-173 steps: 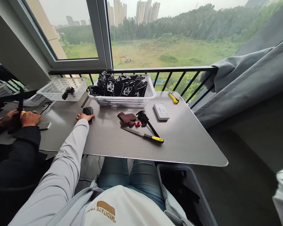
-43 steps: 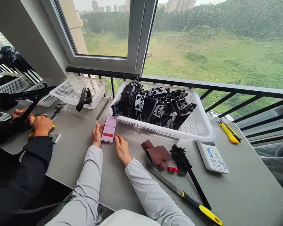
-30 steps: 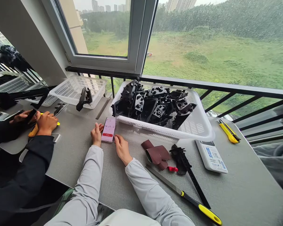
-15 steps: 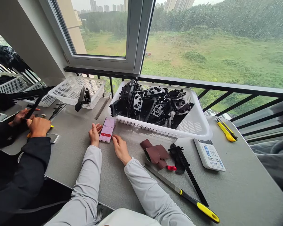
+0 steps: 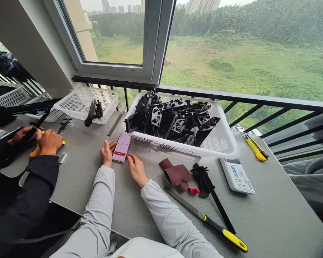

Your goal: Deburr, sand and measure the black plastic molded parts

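A phone (image 5: 121, 147) with a lit timer screen lies on the grey table between my two hands. My left hand (image 5: 107, 152) rests at the phone's left edge, fingers apart and holding nothing. At the lower right edge of the phone is my right hand (image 5: 136, 168), its fingers loosely extended with nothing in them. Behind the phone, a large white basket (image 5: 164, 143) holds several black plastic parts (image 5: 179, 125). Brown sandpaper strips (image 5: 176, 174), a red piece (image 5: 194, 191), a black caliper (image 5: 214, 193) and a file with a yellow-black handle (image 5: 226, 233) lie to the right.
A white scale (image 5: 237, 176) and yellow utility knife (image 5: 257, 147) are at the right. A metal ruler (image 5: 115, 123) lies beside a smaller white basket (image 5: 70, 104) holding one black part (image 5: 93, 113). On the left, a co-worker's hands (image 5: 50, 142) work on a black part.
My hands have stayed beside the phone, whose timer has advanced. The co-worker's near hand has shifted slightly right, with a yellow-orange tool now more visible. The view has moved slightly.
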Action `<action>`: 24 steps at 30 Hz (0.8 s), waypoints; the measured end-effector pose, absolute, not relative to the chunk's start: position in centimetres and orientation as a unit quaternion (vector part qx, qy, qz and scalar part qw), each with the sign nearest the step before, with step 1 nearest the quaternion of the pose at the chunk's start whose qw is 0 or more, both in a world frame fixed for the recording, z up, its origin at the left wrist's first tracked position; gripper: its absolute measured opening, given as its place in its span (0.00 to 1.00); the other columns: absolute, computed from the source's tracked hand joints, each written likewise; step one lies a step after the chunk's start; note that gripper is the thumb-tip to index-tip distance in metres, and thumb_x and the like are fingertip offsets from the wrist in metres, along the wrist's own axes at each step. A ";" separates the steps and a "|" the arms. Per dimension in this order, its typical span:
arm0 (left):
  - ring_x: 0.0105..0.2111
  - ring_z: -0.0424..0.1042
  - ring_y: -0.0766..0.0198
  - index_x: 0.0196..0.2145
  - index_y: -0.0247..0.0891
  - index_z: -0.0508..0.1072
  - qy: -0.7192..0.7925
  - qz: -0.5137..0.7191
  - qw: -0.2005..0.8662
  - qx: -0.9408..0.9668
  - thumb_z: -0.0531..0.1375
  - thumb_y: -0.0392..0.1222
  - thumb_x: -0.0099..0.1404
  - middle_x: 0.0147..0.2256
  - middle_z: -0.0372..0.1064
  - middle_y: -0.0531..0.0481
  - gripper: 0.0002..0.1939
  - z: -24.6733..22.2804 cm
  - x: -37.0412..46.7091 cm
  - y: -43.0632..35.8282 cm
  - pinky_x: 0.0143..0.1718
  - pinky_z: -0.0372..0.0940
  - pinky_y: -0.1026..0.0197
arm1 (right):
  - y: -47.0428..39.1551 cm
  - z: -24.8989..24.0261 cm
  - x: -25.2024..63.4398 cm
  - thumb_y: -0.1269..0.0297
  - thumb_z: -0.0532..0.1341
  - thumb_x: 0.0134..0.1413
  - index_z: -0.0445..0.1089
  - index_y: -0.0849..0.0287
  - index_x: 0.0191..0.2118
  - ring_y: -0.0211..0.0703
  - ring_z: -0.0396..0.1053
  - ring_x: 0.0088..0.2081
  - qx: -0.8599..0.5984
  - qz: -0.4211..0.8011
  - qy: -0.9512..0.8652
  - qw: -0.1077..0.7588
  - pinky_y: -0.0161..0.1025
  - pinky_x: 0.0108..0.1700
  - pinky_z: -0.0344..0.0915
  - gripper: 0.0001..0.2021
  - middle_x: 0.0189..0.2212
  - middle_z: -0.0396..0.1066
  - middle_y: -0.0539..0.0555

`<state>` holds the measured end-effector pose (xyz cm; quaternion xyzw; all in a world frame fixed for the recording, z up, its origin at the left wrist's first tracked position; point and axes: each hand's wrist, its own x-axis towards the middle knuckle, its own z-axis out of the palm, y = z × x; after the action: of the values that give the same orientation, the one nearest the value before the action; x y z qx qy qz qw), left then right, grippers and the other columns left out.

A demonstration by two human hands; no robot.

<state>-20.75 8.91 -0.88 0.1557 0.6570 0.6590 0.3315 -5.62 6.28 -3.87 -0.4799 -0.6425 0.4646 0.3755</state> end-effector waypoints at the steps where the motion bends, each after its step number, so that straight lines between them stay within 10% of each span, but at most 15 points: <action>1: 0.45 0.77 0.55 0.38 0.28 0.76 0.657 0.659 0.331 0.156 0.45 0.51 0.72 0.38 0.77 0.33 0.26 -0.9 -20.8 8.9 0.53 0.66 0.53 | 6.3 -3.9 -5.6 0.58 0.53 0.64 0.74 0.56 0.48 0.48 0.74 0.44 -0.480 0.464 -0.643 0.376 0.42 0.47 0.67 0.15 0.44 0.77 0.56; 24: 0.47 0.76 0.55 0.37 0.33 0.76 0.674 0.675 0.221 0.202 0.53 0.52 0.68 0.40 0.77 0.36 0.20 -1.5 -20.8 8.0 0.50 0.68 0.53 | 4.2 -4.3 -4.0 0.60 0.53 0.62 0.73 0.57 0.46 0.47 0.73 0.44 -0.476 0.449 -0.638 0.406 0.42 0.48 0.67 0.15 0.42 0.77 0.57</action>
<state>-20.83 8.03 -1.53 0.2017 0.6742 0.6754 0.2205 -3.96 4.21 -4.31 -0.4756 -0.6380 0.4491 0.4063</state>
